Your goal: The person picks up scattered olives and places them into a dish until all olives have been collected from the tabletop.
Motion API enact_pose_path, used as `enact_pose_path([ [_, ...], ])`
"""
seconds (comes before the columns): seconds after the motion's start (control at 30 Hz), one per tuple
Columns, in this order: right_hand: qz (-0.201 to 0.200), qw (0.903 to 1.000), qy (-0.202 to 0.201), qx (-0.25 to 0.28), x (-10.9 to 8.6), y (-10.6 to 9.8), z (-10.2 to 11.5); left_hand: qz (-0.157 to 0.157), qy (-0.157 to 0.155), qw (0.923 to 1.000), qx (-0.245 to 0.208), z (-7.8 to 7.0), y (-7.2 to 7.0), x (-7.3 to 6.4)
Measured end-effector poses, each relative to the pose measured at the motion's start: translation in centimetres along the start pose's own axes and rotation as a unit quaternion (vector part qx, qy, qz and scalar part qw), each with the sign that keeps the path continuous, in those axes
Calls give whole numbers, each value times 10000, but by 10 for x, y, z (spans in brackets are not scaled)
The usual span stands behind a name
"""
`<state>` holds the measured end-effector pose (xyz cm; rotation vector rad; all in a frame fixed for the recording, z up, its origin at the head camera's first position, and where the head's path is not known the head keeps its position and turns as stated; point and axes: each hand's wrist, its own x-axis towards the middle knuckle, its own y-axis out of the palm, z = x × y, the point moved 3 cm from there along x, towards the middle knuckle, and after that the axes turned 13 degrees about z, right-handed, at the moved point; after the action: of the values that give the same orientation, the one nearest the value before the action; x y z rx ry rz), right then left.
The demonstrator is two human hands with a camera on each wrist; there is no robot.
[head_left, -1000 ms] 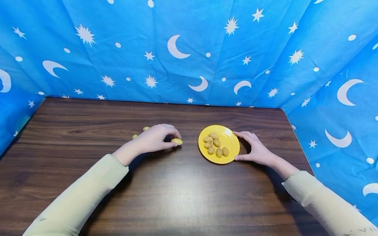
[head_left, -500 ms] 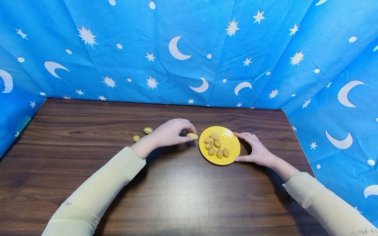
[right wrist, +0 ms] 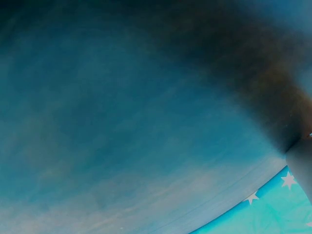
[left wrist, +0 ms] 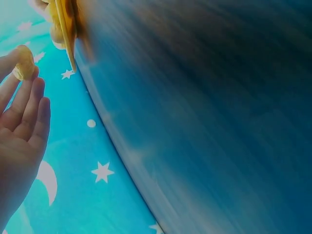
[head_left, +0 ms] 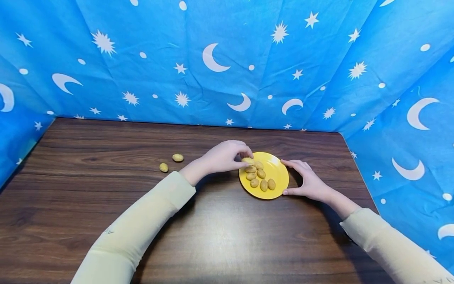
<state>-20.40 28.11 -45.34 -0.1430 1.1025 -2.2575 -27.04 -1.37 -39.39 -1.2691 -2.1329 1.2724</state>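
Observation:
My left hand [head_left: 225, 156] pinches a small yellow oval fruit [left wrist: 23, 63] between thumb and fingertips, over the left rim of a yellow plate [head_left: 279, 173]. The fruit's exact kind cannot be told. Several yellow-brown oval fruits [head_left: 264, 184] of similar size lie on the plate, mostly on its left half. At the plate's right rim, my right hand [head_left: 312, 183] holds the edge between thumb and fingers. The left wrist view also catches the plate [left wrist: 64, 29] edge-on at the top. In the right wrist view the grip is not visible.
Two more yellow oval fruits, a left one [head_left: 163, 167] and a right one [head_left: 178, 157], lie on the dark wooden table [head_left: 213, 236] left of the plate. A blue cloth [head_left: 159, 71] with white moons and stars hangs along the back and sides.
My left hand has moved right with the pinched fruit, from the table to over the plate's left rim, uncovering the two fruits on the left. My right hand has stayed at the plate.

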Motion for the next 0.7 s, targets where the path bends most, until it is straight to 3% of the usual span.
enact_pose_path([
  [0.4,-22,10000,-47,35,1,1,1,43,-39,10000,46,-10,5,33],
  [0.7,-48,10000,-68,-23,1,1,-2,346,23,9993,118,-17,15,48],
])
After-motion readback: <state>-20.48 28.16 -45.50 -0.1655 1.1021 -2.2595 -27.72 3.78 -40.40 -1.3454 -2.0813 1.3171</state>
